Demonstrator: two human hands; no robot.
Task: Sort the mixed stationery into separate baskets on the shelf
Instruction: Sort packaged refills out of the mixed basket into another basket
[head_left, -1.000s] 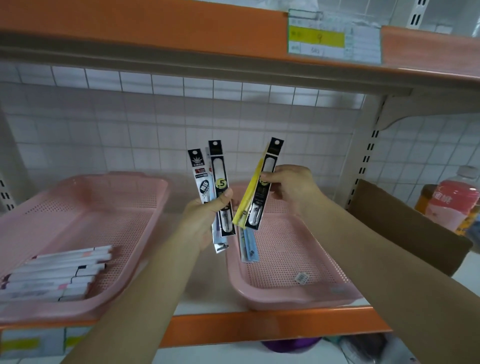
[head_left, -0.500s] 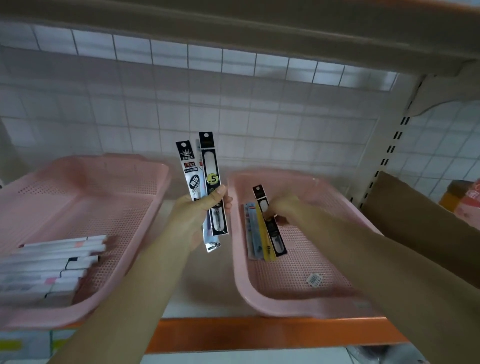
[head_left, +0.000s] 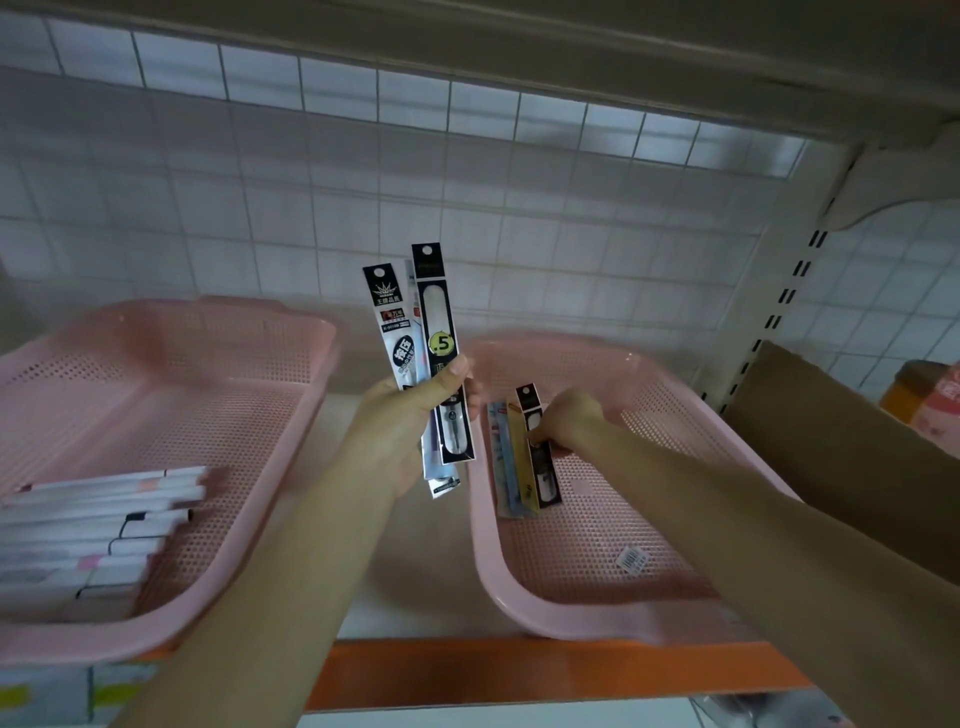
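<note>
several packs (head_left: 439, 338), light and slick i'd judge, pinched mid-length in my left hand (head_left: 400, 431); right hand (head_left: 566, 423) pinches black pack (head_left: 545, 478) in basket (head_left: 519, 597).

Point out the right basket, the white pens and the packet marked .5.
right basket (head_left: 561, 616), head view, front rim.
white pens (head_left: 93, 525), head view, middle of stack.
packet marked .5 (head_left: 442, 343), head view, its .5 circle.

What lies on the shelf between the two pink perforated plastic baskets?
Head view: bare pale shelf board only; the left hand, gripping slim carded refill packets, is held above that gap.
</note>
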